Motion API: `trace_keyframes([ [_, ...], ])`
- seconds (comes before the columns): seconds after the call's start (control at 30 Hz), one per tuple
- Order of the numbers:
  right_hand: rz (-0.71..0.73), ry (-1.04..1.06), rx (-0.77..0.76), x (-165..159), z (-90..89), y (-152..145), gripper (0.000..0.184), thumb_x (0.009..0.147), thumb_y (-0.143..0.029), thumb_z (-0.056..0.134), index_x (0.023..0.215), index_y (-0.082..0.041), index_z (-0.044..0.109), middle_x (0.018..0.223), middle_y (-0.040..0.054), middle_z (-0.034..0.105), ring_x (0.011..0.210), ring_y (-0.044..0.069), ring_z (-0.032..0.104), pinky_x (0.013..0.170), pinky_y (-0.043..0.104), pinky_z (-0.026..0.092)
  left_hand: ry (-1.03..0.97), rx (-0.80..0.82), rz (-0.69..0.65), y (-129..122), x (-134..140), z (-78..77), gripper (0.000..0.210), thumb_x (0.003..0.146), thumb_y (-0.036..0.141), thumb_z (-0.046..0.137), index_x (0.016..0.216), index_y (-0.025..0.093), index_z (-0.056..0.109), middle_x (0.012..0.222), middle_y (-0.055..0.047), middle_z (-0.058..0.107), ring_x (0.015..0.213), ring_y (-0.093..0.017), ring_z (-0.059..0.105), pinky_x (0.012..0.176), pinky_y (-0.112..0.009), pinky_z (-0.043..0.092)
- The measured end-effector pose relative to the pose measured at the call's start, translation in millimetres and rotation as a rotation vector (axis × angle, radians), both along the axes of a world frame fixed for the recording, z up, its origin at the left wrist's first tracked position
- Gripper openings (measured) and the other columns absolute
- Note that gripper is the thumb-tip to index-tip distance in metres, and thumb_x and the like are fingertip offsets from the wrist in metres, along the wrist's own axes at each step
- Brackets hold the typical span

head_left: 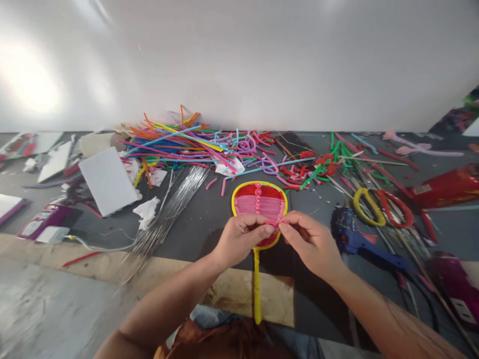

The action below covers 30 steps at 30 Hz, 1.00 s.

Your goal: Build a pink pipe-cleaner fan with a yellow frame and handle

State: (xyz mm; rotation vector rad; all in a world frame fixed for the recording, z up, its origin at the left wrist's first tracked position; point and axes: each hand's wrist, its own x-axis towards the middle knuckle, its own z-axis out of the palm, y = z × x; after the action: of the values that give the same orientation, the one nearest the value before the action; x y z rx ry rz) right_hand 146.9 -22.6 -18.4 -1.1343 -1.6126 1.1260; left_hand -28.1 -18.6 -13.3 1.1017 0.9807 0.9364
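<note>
A paddle-shaped fan of pipe cleaners (259,205) lies on the table, with a yellow rim, red and pink bands, a column of small pink round pieces down its middle, and a yellow handle (257,286) pointing at my body. Over its lower half, my left hand (245,237) pinches a small pink-red pipe cleaner piece (276,224) between thumb and index finger. My right hand (307,242) is closed on the right end of that same piece, thumb against index finger. The fingers partly hide the piece and the lower part of the fan.
A heap of coloured pipe cleaners (175,139) lies against the back wall. Left are a wire bundle (174,207) and a white box (108,182). On the right lie a blue glue gun (361,244), scissors with yellow and red handles (396,212) and a red can (449,187).
</note>
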Motion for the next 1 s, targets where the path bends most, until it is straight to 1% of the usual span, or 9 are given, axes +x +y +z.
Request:
trace_keyframes([
  [0.17,0.043,-0.029,0.1,0,-3.4,1,0.009,0.09,-0.023,0.056,0.083,-0.021,0.062,0.08,0.0008,0.062,0.071,0.012,0.057,0.065,0.023,0.045,-0.002,0.043,-0.014,0,-3,0.4,0.032,0.079,0.041,0.068,0.073,0.01,0.067,0.063,0.0,0.056,0.058,-0.008,0.045,0.057,-0.021,0.038],
  [0.4,0.068,-0.079,0.249,-3,5.7,2,0.012,0.086,-0.015,0.055,0.077,-0.02,0.061,0.074,0.0005,0.063,0.068,0.012,0.058,0.063,0.023,0.046,0.262,0.198,-0.15,2,-9,4.9,0.023,0.083,0.03,0.059,0.074,0.01,0.066,0.065,-0.001,0.058,0.06,-0.009,0.047,0.056,-0.02,0.036],
  [0.57,0.183,-0.17,0.171,2,5.4,6,0.013,0.087,-0.016,0.053,0.077,-0.02,0.061,0.072,0.0002,0.062,0.067,0.012,0.056,0.063,0.023,0.045,0.547,0.455,-0.229,4,-11,10.1,0.022,0.082,0.017,0.053,0.061,0.013,0.06,0.057,0.002,0.055,0.055,-0.007,0.047,0.054,-0.019,0.033],
  [0.67,0.295,-0.253,0.085,7,5.4,8,0.012,0.087,-0.019,0.054,0.077,-0.02,0.061,0.074,0.0,0.062,0.067,0.012,0.055,0.062,0.023,0.044,0.691,0.62,-0.308,4,-11,8.2,0.02,0.081,0.013,0.053,0.061,0.015,0.058,0.058,0.002,0.057,0.057,-0.008,0.049,0.056,-0.02,0.033],
  [0.73,0.327,-0.28,0.042,9,5.3,9,0.013,0.086,-0.02,0.055,0.075,-0.02,0.06,0.071,-0.0008,0.061,0.065,0.012,0.054,0.059,0.023,0.042,0.746,0.685,-0.34,3,-11,6.3,0.02,0.08,0.013,0.053,0.062,0.015,0.059,0.06,0.0,0.058,0.06,-0.01,0.051,0.059,-0.021,0.035],
  [0.77,0.316,-0.28,0.036,9,5.2,9,0.013,0.086,-0.02,0.055,0.074,-0.02,0.059,0.07,-0.0011,0.06,0.064,0.012,0.053,0.059,0.023,0.042,0.749,0.687,-0.331,3,-10,5.7,0.02,0.081,0.014,0.053,0.062,0.015,0.059,0.061,0.0,0.059,0.061,-0.011,0.052,0.059,-0.021,0.035],
  [0.83,0.24,-0.245,0.044,8,4.6,8,0.015,0.086,-0.02,0.053,0.073,-0.02,0.059,0.069,-0.0013,0.058,0.064,0.012,0.053,0.06,0.023,0.042,0.693,0.602,-0.276,1,-9,5.0,0.016,0.082,0.017,0.056,0.068,0.015,0.063,0.064,-0.001,0.062,0.062,-0.011,0.053,0.06,-0.021,0.037],
  [0.9,0.142,-0.173,0.053,6,3.8,6,0.015,0.088,-0.021,0.052,0.075,-0.02,0.059,0.071,-0.0013,0.058,0.066,0.012,0.053,0.062,0.023,0.042,0.575,0.441,-0.2,0,-7,4.4,0.01,0.081,0.024,0.062,0.078,0.015,0.068,0.07,-0.001,0.065,0.064,-0.01,0.055,0.061,-0.02,0.04],
  [1.0,0.049,-0.065,0.057,2,2.3,4,0.014,0.091,-0.024,0.053,0.08,-0.02,0.061,0.074,-0.0014,0.059,0.067,0.011,0.054,0.063,0.022,0.043,0.344,0.194,-0.097,-1,-3,1.5,0.02,0.078,0.031,0.069,0.088,0.015,0.07,0.078,-0.003,0.068,0.068,-0.011,0.057,0.064,-0.021,0.043],
])
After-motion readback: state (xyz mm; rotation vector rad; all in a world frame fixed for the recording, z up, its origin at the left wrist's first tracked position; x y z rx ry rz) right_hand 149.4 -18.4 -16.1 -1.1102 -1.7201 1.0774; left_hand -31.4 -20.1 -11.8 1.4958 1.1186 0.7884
